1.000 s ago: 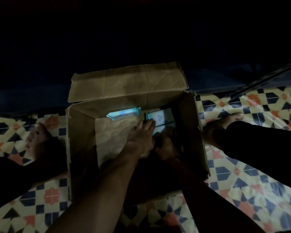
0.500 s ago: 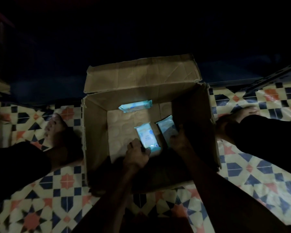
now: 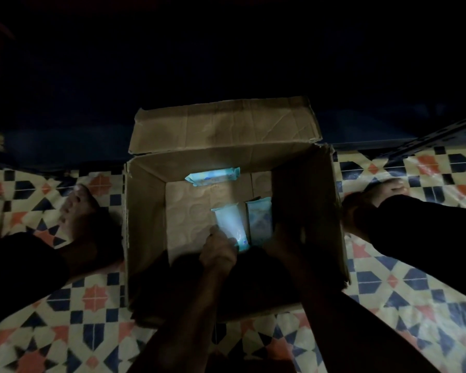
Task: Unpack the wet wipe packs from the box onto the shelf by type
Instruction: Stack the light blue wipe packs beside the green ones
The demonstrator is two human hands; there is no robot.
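At frame centre, inside the box (image 3: 145, 224), the left hand (image 3: 218, 253) grips a pale pack (image 3: 230, 224); the right hand (image 3: 283, 238) is too dark to tell.

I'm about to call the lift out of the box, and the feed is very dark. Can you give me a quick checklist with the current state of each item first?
1. Left hand has a pack: ok, its fingers are curled on the near end of the pale pack.
2. Right hand has a pack: cannot tell, it sits in shadow at the near end of the second pack.
3. Box open, way up clear: ok, the far flap is folded back.
4. Packs left behind: not ok, a third pack lies against the far wall.
5. Types matched: cannot tell, labels are too dim.
6. Shelf ready: cannot tell, only darkness beyond the box.
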